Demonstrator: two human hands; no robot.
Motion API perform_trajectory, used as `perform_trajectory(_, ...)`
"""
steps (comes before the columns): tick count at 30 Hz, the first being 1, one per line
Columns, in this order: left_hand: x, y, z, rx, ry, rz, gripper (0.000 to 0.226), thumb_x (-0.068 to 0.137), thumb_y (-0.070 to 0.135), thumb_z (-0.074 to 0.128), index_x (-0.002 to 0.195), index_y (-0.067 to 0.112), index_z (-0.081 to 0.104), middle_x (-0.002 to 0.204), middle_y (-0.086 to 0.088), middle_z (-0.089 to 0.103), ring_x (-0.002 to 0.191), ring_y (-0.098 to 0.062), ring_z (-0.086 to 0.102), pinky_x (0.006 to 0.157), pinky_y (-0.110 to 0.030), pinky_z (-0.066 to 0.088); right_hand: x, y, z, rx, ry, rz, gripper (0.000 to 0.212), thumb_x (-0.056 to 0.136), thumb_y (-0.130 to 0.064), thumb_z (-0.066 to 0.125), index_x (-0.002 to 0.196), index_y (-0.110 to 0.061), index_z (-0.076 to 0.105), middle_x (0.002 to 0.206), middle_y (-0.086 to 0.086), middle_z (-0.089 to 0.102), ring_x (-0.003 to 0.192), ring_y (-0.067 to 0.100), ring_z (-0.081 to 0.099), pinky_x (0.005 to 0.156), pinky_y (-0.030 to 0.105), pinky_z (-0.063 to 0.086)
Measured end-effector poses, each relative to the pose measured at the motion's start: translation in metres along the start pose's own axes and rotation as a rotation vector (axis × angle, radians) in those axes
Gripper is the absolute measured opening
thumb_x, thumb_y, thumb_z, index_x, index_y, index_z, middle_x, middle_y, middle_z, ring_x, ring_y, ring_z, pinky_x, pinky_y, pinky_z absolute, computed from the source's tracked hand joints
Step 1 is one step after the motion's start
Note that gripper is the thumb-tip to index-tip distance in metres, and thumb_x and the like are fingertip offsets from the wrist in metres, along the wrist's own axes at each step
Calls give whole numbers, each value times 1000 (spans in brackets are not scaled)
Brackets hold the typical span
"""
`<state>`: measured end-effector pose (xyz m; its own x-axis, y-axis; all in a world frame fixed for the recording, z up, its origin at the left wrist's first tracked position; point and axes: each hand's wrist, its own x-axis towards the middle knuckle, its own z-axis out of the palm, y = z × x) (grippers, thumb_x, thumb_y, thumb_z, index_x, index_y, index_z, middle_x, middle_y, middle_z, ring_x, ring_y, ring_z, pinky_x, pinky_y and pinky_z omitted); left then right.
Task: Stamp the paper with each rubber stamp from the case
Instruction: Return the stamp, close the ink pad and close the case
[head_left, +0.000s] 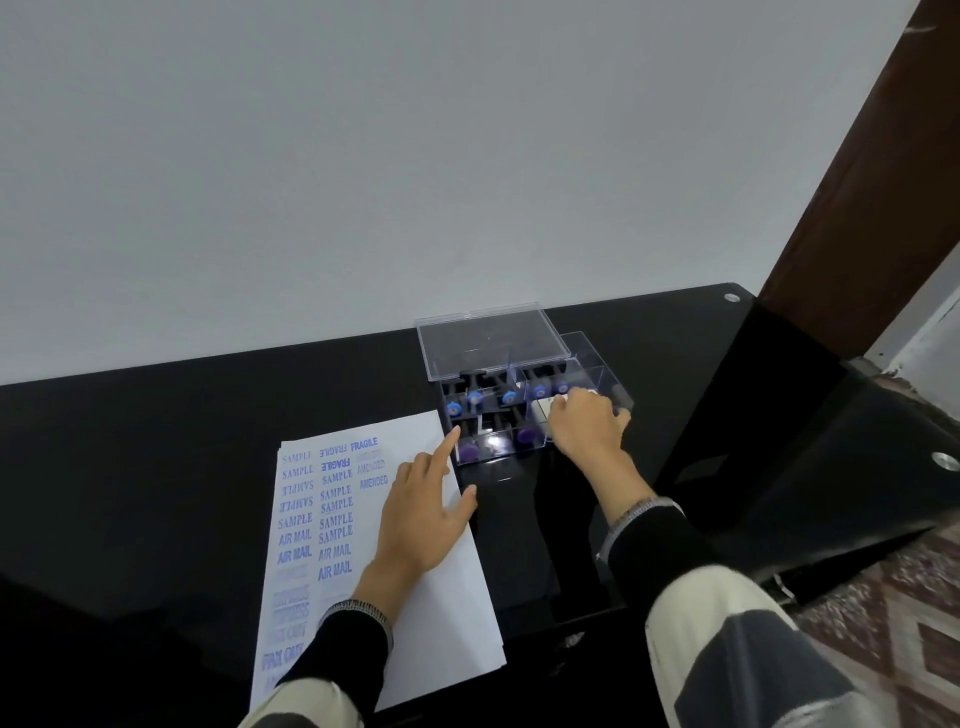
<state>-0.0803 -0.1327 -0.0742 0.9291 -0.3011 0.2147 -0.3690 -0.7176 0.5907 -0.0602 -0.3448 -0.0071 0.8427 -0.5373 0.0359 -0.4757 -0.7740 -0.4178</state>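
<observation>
A white paper (457, 597) lies on the black table, covered on its left side with several blue stamped words such as SAMPLE, AIR MAIL and FRAGILE. My left hand (423, 512) rests flat on the paper with fingers spread, the index finger pointing toward the case. A clear plastic case (498, 452) stands just beyond the paper, lid (488, 340) raised, holding several stamps with blue and purple knobs (474, 399). My right hand (587, 426) reaches into the case's right side, fingers curled over a white object (541, 410); what it grips is partly hidden.
The glossy black table (156, 467) ends at a plain white wall behind. Its right edge (779, 545) drops to a patterned floor (893, 623). A dark wooden door frame (857, 182) rises at the far right.
</observation>
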Motion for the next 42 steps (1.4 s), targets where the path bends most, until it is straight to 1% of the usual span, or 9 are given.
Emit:
perform_trajectory(5,5,1,-11,-114,-42,-46,56,100,22,43,149,40,21,107,8,58,97,-11,56,77,-23,47,-48,1,19,407,132,-260,33,97,-11,44,128,-6,54,132,8,53,126,20,42,107,32,36)
perform_trajectory(11,38,-14,-28,-327,118,-144,30,95,1,46,119,11,61,112,-4,61,104,-20,59,83,-22,43,-82,14,58,229,95,-396,57,96,-20,49,148,-15,27,159,-3,8,146,12,7,118,39,22)
perform_trajectory(18,107,-29,-33,-292,121,-261,26,95,4,50,113,7,67,112,-9,67,103,-17,60,83,-18,40,-93,5,67,108,-56,-322,110,77,-82,36,148,-20,-19,151,-5,-36,143,14,-23,114,48,-9)
perform_trajectory(23,159,-27,-21,-245,116,-394,26,95,17,51,117,10,65,114,-4,66,109,-22,59,83,-24,42,-91,3,68,36,-97,-293,125,67,-89,42,145,-20,-27,148,-3,-41,143,18,-21,115,52,-7)
perform_trajectory(27,195,-31,-7,-135,39,-506,33,93,36,57,68,15,55,75,-4,60,94,-33,65,66,-30,42,-91,3,71,32,-59,-300,124,67,-90,38,147,-18,-23,151,-1,-36,144,18,-17,113,49,-8)
perform_trajectory(32,216,-30,-6,29,-40,-563,38,90,31,63,117,4,57,120,-13,60,107,-33,60,76,-35,43,-90,3,72,-9,-56,-300,124,68,-91,38,146,-17,-24,151,0,-37,144,18,-19,113,48,-8)
perform_trajectory(34,223,-29,-11,7,-89,-542,34,94,24,57,118,0,54,122,-17,58,104,-33,61,74,-34,45,-90,2,71,-16,-60,-303,124,68,-90,37,146,-17,-25,150,-1,-38,144,18,-21,113,47,-9)
perform_trajectory(38,232,-29,-22,-616,-99,-661,18,96,4,51,109,-7,54,104,-19,62,54,-13,64,50,-23,55,-92,1,69,-5,-62,-301,123,68,-89,39,146,-17,-24,150,-1,-37,144,17,-19,112,46,-9)
perform_trajectory(42,229,-20,-57,-1165,-137,-714,6,93,-8,53,91,-2,52,111,-21,54,70,-18,62,75,-31,56,-93,1,66,9,-64,-303,123,69,-88,39,146,-17,-25,150,-1,-39,143,16,-20,113,46,-10)
